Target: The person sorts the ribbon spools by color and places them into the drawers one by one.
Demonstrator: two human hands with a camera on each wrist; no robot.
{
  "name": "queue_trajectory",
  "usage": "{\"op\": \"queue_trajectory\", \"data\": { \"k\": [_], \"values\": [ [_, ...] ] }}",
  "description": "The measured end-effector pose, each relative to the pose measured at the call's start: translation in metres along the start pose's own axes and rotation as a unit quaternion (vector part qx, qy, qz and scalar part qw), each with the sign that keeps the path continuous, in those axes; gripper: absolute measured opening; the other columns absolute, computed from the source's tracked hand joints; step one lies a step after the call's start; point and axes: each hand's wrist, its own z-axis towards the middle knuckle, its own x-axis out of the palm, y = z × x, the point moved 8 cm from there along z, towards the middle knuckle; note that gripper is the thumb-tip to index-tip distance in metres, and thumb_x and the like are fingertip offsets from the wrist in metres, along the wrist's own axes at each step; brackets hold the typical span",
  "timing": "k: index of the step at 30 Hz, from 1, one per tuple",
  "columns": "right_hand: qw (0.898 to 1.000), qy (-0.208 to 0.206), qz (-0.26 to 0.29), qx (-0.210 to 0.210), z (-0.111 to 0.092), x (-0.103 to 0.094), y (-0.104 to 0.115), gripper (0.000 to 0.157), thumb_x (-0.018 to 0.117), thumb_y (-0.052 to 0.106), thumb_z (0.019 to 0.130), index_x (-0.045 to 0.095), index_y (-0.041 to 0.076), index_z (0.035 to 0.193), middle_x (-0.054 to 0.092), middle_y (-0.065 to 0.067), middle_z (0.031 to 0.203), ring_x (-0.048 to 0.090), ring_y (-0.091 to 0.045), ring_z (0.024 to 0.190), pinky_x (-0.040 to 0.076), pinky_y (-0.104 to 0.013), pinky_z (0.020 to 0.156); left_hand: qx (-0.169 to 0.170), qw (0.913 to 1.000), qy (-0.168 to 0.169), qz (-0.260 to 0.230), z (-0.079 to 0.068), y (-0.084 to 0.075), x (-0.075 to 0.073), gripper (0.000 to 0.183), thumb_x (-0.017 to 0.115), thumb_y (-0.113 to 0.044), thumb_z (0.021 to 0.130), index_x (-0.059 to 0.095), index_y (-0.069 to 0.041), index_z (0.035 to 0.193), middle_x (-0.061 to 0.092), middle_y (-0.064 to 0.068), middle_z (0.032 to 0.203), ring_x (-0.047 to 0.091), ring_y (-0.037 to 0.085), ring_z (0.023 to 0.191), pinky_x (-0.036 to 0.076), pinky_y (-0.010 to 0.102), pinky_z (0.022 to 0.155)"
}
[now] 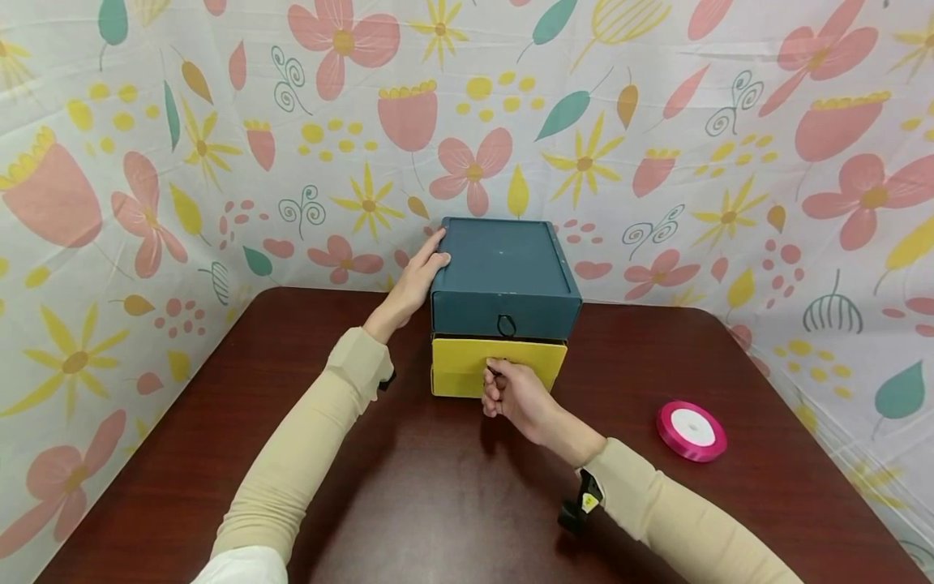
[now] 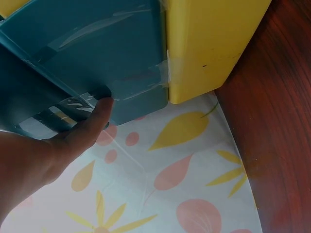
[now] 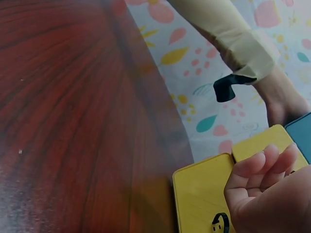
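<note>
Yellow drawer (image 1: pixel 467 354) at right hand (image 1: pixel 520 397); left hand (image 1: pixel 412 284) touching blue box (image 1: pixel 503 259).

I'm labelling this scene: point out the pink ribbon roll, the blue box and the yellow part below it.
Ribbon roll (image 1: pixel 689 429), head view: its white face.
Blue box (image 1: pixel 503 259), head view: middle of its top.
Yellow part (image 1: pixel 459 362), head view: left of its front.

Top box (image 1: pixel 503 259) sitting above lower part (image 1: pixel 460 369), both standing toward far edge of table (image 1: pixel 423 503). Cloth (image 1: pixel 409 182) hanging behind and beyond table's left and right sides. Loop (image 1: pixel 507 325) hanging at top box's front. Left hand (image 1: pixel 414 281) resting against top box's left side. Right hand (image 1: pixel 520 399) lying before lower part, below loop. Roll (image 1: pixel 691 431) lying on table, right of right hand.
</note>
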Motion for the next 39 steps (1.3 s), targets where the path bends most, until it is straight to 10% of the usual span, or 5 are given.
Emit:
{"op": "queue_trajectory", "data": {
  "k": [7,20,28,39],
  "values": [
    [1.000,0.013,0.007,0.004,0.008,-0.001,0.001,0.035,0.033,0.026,0.106,0.044,0.010,0.076,0.040,0.003,0.057,0.042,-0.015,0.055,0.037,-0.029,0.062,0.006,0.9999,-0.010,-0.006,0.017,0.026,-0.002,0.058,0.035,-0.039,0.102,0.014,-0.032,0.156,0.006,-0.008,0.164,0.006,0.019,0.152,0.013,0.050,0.121],
    [0.991,0.102,-0.043,0.073,-0.007,0.011,-0.029,0.018,0.054,0.024,0.098,0.054,0.011,0.086,0.047,0.005,0.063,0.047,-0.011,0.059,0.043,-0.026,0.062,0.009,0.9997,-0.018,-0.009,0.016,0.028,-0.004,0.061,0.037,-0.043,0.100,0.015,-0.032,0.156,0.008,-0.008,0.164,0.007,0.019,0.152,0.014,0.050,0.121],
    [0.985,0.048,0.012,0.166,-0.005,-0.008,-0.056,0.025,0.048,0.034,0.100,0.051,0.009,0.101,0.048,0.006,0.063,0.043,-0.010,0.058,0.040,-0.025,0.059,0.005,0.9998,-0.020,-0.008,0.017,0.028,-0.006,0.061,0.036,-0.043,0.100,0.015,-0.033,0.156,0.007,-0.009,0.164,0.007,0.019,0.152,0.014,0.049,0.121],
    [0.984,0.035,0.060,0.161,0.015,-0.021,-0.058,0.030,0.037,0.029,0.105,0.059,0.009,0.103,0.048,0.008,0.065,0.039,-0.007,0.060,0.037,-0.020,0.058,-0.001,0.9998,0.001,-0.019,0.008,0.010,-0.002,0.060,0.036,-0.030,0.103,0.014,-0.023,0.157,0.006,0.000,0.165,0.006,0.023,0.152,0.014,0.050,0.121]
  ]
}}
